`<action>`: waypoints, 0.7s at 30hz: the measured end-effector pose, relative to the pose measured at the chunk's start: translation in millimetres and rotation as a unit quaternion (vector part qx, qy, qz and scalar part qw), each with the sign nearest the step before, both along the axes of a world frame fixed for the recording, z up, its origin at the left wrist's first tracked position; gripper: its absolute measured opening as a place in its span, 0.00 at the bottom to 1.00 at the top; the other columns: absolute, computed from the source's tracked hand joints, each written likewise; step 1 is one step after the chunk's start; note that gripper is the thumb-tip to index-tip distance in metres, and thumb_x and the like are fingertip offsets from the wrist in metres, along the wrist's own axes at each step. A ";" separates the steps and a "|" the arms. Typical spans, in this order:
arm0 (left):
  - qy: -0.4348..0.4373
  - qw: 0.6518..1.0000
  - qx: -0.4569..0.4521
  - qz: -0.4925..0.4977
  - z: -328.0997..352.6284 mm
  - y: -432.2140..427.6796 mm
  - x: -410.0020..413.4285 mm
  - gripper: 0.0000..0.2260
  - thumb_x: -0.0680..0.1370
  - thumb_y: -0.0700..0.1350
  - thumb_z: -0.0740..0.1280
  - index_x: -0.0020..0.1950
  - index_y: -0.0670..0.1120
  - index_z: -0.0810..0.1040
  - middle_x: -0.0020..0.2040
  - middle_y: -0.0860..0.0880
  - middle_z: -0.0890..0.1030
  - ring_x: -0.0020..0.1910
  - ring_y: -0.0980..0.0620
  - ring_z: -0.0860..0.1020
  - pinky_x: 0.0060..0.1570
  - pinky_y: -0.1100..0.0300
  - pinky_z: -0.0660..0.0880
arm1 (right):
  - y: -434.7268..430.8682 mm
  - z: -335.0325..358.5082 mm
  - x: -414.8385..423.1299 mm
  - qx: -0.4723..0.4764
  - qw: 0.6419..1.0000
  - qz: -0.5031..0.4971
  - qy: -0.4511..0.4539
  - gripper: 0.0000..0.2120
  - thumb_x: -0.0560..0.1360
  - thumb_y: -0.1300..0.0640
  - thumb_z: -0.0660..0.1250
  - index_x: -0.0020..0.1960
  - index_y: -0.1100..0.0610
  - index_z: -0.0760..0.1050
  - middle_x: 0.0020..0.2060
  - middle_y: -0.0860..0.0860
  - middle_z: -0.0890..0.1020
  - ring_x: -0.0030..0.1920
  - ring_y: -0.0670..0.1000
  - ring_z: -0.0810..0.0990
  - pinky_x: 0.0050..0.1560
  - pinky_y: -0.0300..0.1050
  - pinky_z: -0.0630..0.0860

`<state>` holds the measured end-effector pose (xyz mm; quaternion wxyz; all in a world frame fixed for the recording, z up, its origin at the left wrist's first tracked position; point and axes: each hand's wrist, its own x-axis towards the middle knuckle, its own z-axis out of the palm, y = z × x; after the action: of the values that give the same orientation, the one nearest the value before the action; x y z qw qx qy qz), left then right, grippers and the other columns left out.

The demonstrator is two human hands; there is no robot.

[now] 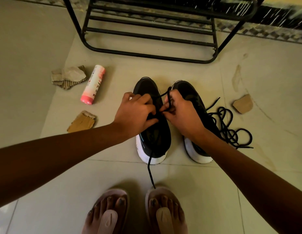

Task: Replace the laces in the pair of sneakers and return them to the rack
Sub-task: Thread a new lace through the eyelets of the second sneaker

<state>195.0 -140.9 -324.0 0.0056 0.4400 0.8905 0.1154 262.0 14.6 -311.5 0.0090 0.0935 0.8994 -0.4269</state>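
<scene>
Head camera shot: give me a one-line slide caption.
Left hand and right hand work a black lace into one sneaker; its mate and a loose lace wait before the rack.

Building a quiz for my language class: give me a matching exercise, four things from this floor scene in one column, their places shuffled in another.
1 pink bottle
2 loose lace
3 rack
4 left sneaker

A gripped by the left hand, its lace pinched by the right hand
B lying on its side, left of the left sneaker
C heaped right of the right sneaker
D standing beyond both sneakers' toes

Pairs: 1-B, 2-C, 3-D, 4-A
</scene>
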 end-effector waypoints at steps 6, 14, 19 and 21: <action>-0.087 0.991 0.086 0.058 -9.4 -5.5 9.7 0.17 0.73 0.55 0.58 0.48 0.52 0.84 0.50 0.51 0.78 0.49 0.47 0.76 0.50 0.53 0.63 | 5.2 2.4 -1.8 0.093 0.995 0.032 0.001 0.12 0.75 0.64 0.65 0.53 0.54 0.65 0.40 0.51 0.81 0.40 0.51 0.82 0.44 0.49 0.80; -0.216 0.952 0.145 0.160 -13.8 1.6 12.7 0.08 0.73 0.47 0.71 0.52 0.51 0.84 0.55 0.51 0.77 0.58 0.50 0.72 0.58 0.52 0.67 | 8.1 8.5 -3.0 0.121 0.987 0.102 -0.002 0.13 0.75 0.62 0.65 0.53 0.54 0.64 0.43 0.52 0.82 0.43 0.54 0.82 0.46 0.55 0.79; -0.244 0.937 0.174 0.178 -16.7 1.9 13.1 0.08 0.71 0.47 0.73 0.50 0.50 0.84 0.52 0.53 0.76 0.56 0.50 0.74 0.57 0.44 0.71 | 9.3 7.5 -9.8 0.162 0.976 0.143 -0.008 0.13 0.75 0.61 0.65 0.53 0.52 0.62 0.42 0.55 0.82 0.43 0.57 0.82 0.46 0.56 0.79; -0.251 0.932 0.186 0.182 -18.1 1.3 13.1 0.08 0.70 0.48 0.73 0.49 0.51 0.84 0.49 0.56 0.74 0.54 0.50 0.75 0.56 0.44 0.71 | 9.5 7.4 -10.0 0.135 0.983 0.126 -0.012 0.14 0.75 0.61 0.67 0.56 0.54 0.65 0.44 0.53 0.83 0.46 0.53 0.83 0.49 0.53 0.79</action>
<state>208.0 -139.6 -342.1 0.1265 0.2206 0.8874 0.3844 252.0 24.1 -304.1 0.0609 -0.0155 0.9533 -0.2954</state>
